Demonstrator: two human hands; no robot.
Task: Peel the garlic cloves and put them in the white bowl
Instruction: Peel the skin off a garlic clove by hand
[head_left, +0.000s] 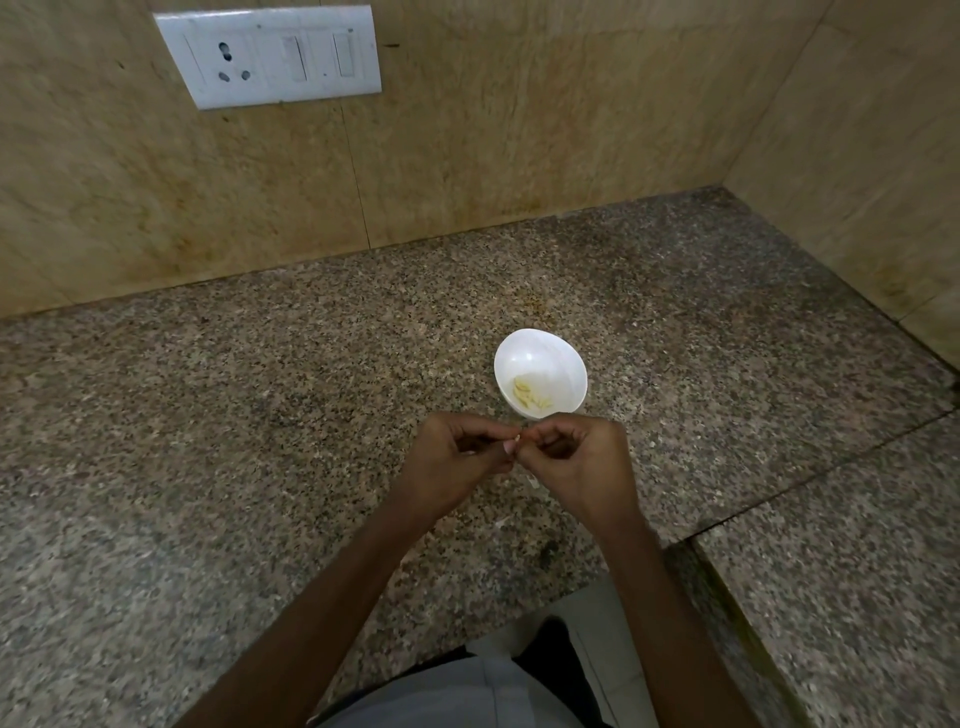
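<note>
Grey clothing (457, 696) fills the bottom of the view, and both forearms reach forward over the front edge of the granite counter (208, 415). Left hand (452, 462) and right hand (576, 462) are brought together fingertip to fingertip, and the curled fingers of each pinch one small garlic clove (517, 441). Only a pale sliver of it shows, so how much skin remains cannot be told. A skin scrap (533, 482) lies on the counter under the right hand. The white bowl (535, 353) stands just beyond the hands, slightly right, and holds a few peeled cloves (527, 395).

Risk noted: the clove is held over bare granite, not over the bowl. A slip under nail pressure would probably drop it on the counter or off the near edge. Loose skin could fall among the peeled cloves if the work drifts forward.

Clearance: broad counter lies to the left, and the back wall is well behind the bowl. A seam (779, 493) and the side wall close in on the right. The path from hands to bowl looks short and unobstructed
</note>
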